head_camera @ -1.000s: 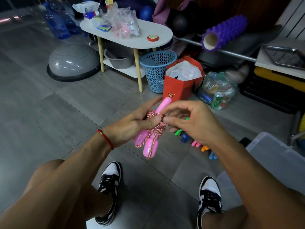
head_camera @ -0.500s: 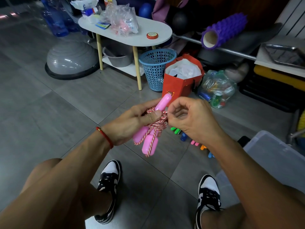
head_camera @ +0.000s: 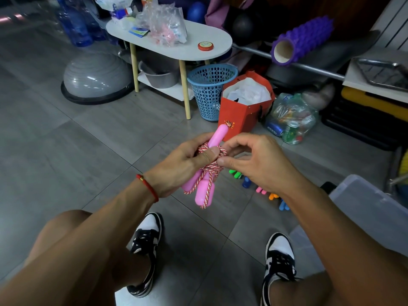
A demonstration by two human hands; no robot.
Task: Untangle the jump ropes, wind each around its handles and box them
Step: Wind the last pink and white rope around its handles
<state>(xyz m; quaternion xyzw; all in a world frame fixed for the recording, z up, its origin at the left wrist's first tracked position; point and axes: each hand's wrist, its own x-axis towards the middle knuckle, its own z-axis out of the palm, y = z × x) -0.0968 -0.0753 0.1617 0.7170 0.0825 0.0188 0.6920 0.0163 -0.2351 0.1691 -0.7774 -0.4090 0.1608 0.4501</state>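
Clear plastic storage box (head_camera: pixel 373 208) at near right by the knee, presumably placed within reach to receive finished bundles. Mid-air above the floor tiles: pink-handled jump rope (head_camera: pixel 206 184), handles paired, red-and-white cord (head_camera: pixel 212 167) wound round them; left hand (head_camera: pixel 176 168) clenched on the bundle, thumb pressing the coils to stop unwinding; right hand (head_camera: pixel 251 162) pinching the cord end, apparently to tuck it. Beyond, on the floor: more coloured rope handles (head_camera: pixel 260 186), apparently awaiting their turn; farther, blue basket (head_camera: pixel 209 89) and red paper bag (head_camera: pixel 242 107).
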